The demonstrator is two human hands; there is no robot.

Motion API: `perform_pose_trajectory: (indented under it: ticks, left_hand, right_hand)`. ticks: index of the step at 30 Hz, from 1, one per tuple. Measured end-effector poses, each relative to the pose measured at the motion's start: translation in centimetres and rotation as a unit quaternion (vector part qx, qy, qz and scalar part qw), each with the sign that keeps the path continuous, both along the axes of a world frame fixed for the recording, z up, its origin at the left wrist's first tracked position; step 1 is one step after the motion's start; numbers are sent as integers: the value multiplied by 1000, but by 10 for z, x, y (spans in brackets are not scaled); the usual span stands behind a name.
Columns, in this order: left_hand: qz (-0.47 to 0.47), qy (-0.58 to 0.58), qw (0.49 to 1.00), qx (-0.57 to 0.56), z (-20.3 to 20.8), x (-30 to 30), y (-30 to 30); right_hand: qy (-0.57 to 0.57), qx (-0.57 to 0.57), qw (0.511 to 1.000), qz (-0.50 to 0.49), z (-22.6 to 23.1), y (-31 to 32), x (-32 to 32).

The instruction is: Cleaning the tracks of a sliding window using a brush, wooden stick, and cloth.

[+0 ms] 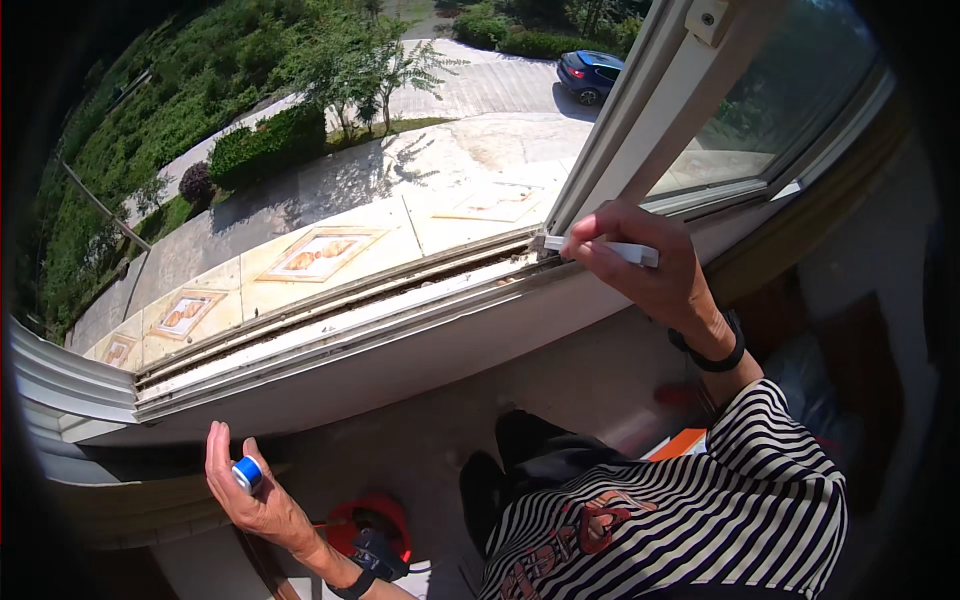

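My right hand [660, 268] is closed around a small brush with a white handle [637, 253]. Its greyish tip rests in the window track [400, 292], at the foot of the sliding sash. Dark dirt and pale crumbs lie along the track. Low on the left, in front of the sill, my left hand [262, 512] holds a small white cylinder with a blue end [247, 474] between thumb and fingers. Most of that cylinder is hidden by the hand, so its kind is unclear.
The sliding sash [640, 130] stands upright right of the opening. Below, on the floor, sits a red bucket [395, 520] near my left forearm. An orange-and-white object [680, 443] lies by my right side. Outside are a tiled ledge, a paved drive and a dark blue car [590, 75].
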State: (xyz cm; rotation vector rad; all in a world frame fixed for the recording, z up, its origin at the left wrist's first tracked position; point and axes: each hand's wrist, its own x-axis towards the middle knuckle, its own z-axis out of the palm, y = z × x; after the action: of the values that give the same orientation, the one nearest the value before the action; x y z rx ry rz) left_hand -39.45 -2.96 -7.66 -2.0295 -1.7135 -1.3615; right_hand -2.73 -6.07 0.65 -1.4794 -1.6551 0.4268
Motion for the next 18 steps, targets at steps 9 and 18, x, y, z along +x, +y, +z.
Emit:
perform_pose_trajectory:
  ticks: [9,18]
  left_hand:
    - [-43,149,988,-16,8,-51,98]
    - [-6,141,989,-44,-18,-69,119]
  right_hand:
    - [-69,-39,997,13,-23,41,-24]
    - [1,-12,1000,26,8,41,-29]
